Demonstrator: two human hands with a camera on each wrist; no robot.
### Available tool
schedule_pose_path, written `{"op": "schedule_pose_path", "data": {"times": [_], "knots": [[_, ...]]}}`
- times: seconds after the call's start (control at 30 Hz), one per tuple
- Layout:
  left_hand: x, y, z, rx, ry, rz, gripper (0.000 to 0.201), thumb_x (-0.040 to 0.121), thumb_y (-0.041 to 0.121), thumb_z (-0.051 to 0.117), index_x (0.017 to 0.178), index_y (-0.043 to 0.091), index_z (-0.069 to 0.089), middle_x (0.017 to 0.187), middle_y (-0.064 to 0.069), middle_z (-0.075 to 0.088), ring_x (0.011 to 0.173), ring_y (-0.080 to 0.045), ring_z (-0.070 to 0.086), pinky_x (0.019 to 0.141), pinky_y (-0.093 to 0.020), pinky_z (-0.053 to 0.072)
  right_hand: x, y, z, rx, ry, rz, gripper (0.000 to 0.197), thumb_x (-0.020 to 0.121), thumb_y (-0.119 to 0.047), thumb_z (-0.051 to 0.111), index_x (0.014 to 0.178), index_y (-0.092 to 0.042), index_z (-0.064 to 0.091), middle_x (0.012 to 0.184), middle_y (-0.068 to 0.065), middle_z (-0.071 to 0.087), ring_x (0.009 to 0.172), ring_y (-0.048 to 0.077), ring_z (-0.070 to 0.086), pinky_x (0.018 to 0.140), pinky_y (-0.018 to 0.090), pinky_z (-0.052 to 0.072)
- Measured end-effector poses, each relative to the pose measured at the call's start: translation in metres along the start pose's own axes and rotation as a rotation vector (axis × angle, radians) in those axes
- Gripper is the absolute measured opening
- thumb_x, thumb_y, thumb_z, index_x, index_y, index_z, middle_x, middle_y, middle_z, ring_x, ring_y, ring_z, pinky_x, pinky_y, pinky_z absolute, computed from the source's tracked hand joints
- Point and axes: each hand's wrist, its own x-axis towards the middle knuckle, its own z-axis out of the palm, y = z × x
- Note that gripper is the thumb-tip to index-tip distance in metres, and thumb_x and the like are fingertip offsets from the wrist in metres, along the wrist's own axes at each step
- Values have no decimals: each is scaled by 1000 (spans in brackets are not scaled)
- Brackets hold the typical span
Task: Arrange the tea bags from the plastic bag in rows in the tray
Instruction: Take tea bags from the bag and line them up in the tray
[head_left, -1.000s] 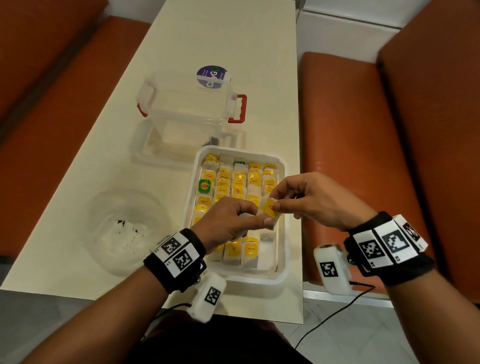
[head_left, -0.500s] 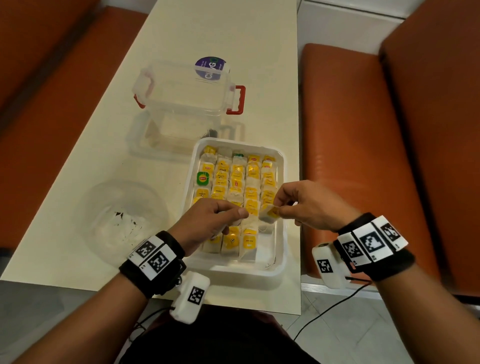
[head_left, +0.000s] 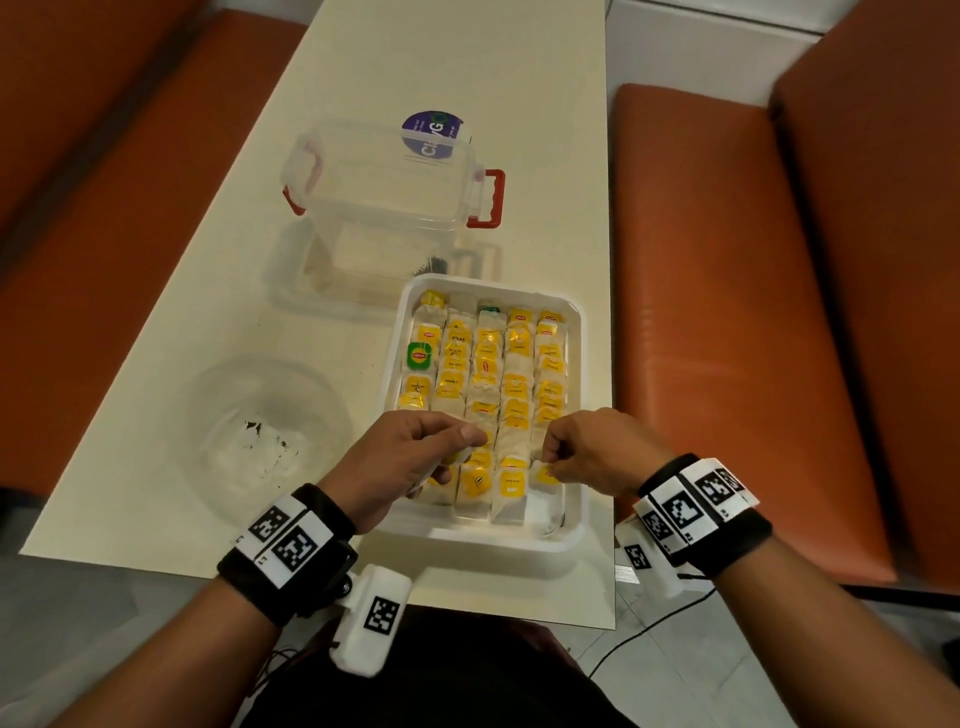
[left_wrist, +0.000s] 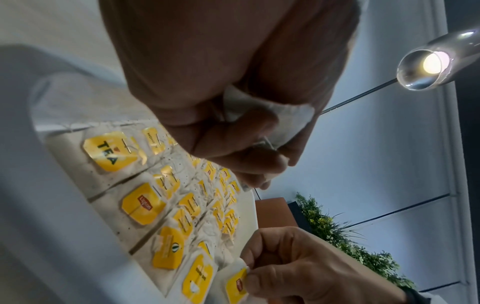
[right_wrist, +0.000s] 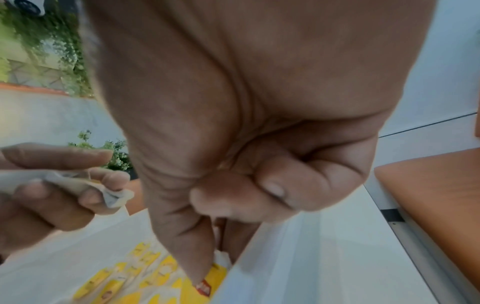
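Over tray, near-right corner: seating a tea bag.
Right hand pinches tea bag; left hand clutches spare bags. Next: press flat, let go.

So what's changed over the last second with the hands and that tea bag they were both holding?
The right hand carried the yellow-tagged tea bag down into the near right corner of the tray and pinches it there. The left hand let go of that bag, drew apart and keeps its grip on spare tea bags. The filled rows, clear container and plastic bag stayed put.
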Motion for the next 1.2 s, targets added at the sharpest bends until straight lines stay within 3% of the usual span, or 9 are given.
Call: {"op": "schedule_pose_path", "data": {"times": [0.13, 0.3, 0.43, 0.67, 0.8, 0.87, 1.0, 1.07, 1.2], "knots": [[-2, 1, -2, 4, -1, -16, 38, 78, 46, 68, 99, 17, 80, 76, 8, 66, 58, -7, 53, 46, -20, 29, 4, -7, -1, -158, 101, 34, 1, 90, -36, 63, 91, -38, 63, 93, -13, 66, 87, 15, 62, 65, 27, 44], [-3, 2, -6, 2, 9, -8, 35, 80, 43, 69, 99, 16, 79, 77, 8, 68, 56, -5, 53, 46, -19, 30, 10, -12, 1, -283, 171, 56, 10, 94, -33, 58, 97, -32, 67, 97, -6, 67, 89, 20, 65, 69, 29, 48], [-3, 0, -8, 7, 17, -16, 25, 89, 36, 67, 100, 16, 79, 76, 10, 68, 57, -5, 53, 46, -19, 30, 14, -12, 2, -326, 178, 62, 14, 95, -29, 56, 99, -30, 68, 98, -4, 68, 89, 22, 65, 67, 30, 44], [-4, -1, -8, -14, -1, -4, 34, 81, 42, 68, 99, 16, 79, 75, 8, 68, 57, -5, 54, 45, -19, 29, 17, -10, 2, -328, 183, 65, 16, 95, -30, 56, 103, -31, 70, 101, -4, 69, 91, 22, 66, 68, 29, 44], [-2, -2, -9, -16, 3, 4, 14, 92, 20, 68, 99, 14, 79, 82, 1, 72, 58, -7, 55, 43, -17, 31, 19, -8, 3, -318, 206, 70, 13, 94, -33, 58, 101, -32, 68, 99, -6, 69, 89, 20, 66, 67, 29, 47], [-1, -4, -9, 15, 3, 19, 14, 92, 9, 67, 98, 14, 78, 85, -4, 72, 57, -8, 55, 42, -17, 31, 19, -8, 4, -312, 210, 69, 12, 94, -33, 58, 101, -31, 68, 99, -6, 69, 89, 20, 66, 67, 28, 46], [-3, -5, -9, 21, -15, 51, 17, 90, 5, 69, 104, 15, 73, 75, 4, 67, 57, -12, 54, 42, -19, 30, 15, -8, 3, -287, 239, 58, 11, 92, -34, 60, 102, -34, 65, 99, -8, 68, 89, 19, 66, 65, 27, 40], [-3, -5, -9, -4, -26, 50, 24, 89, 6, 71, 109, 18, 69, 73, 3, 66, 58, -15, 55, 47, -23, 31, 13, -8, 2, -270, 258, 50, 12, 92, -36, 60, 103, -35, 64, 99, -9, 68, 89, 18, 66, 64, 27, 40], [0, -5, -9, -132, -53, 39, 42, 80, 16, 81, 119, 23, 67, 88, -10, 73, 79, -27, 66, 75, -47, 48, 4, -11, 1, -203, 324, 29, 13, 93, -43, 57, 100, -35, 65, 95, -12, 68, 85, 15, 65, 64, 28, 48]]}}
